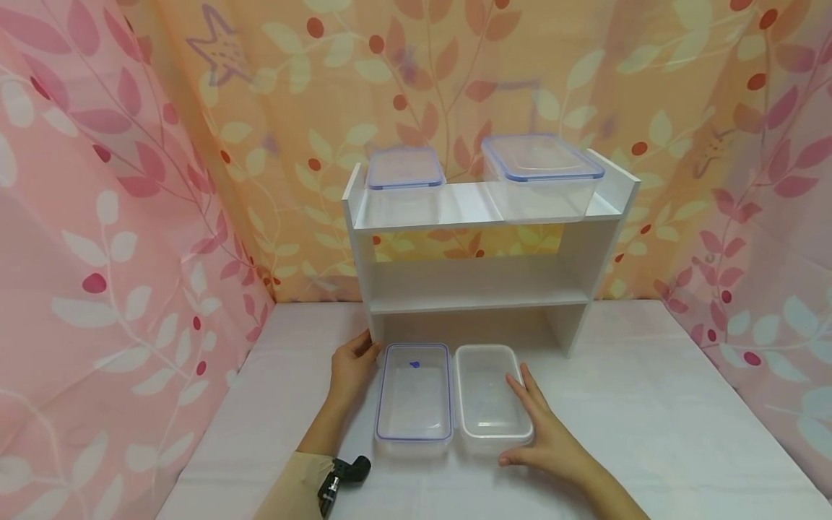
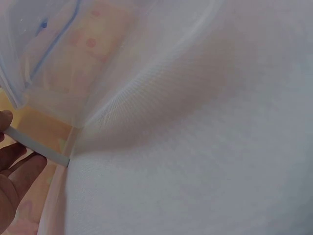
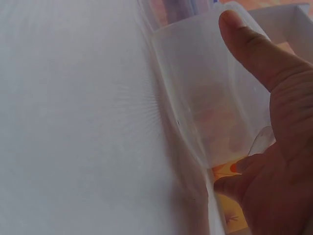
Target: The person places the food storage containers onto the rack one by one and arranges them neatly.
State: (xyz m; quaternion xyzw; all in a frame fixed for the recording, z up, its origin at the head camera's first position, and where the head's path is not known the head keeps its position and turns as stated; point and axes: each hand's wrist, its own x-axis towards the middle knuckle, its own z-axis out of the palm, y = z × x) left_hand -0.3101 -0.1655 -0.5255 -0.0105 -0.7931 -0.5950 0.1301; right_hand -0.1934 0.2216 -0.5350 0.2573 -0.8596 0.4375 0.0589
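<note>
White tub (image 1: pixel 490 393) on the counter (image 1: pixel 624 412), in front of the shelf (image 1: pixel 481 285); the right hand (image 1: pixel 551 444) spreads its fingers along the tub's right side (contact hard to tell). A blue-rimmed box (image 1: pixel 416 397) stands just left. The left hand (image 1: pixel 353 367) pinches the shelf's left panel; 2 lidded boxes (image 1: pixel 542 162) stand on top

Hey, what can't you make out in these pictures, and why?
Rest of the left hand: left wrist view, cut off by the left edge.
Blue mark on the front left box: head view, too small to read.
Part of the front right box: right wrist view, hidden behind the right hand.
</note>
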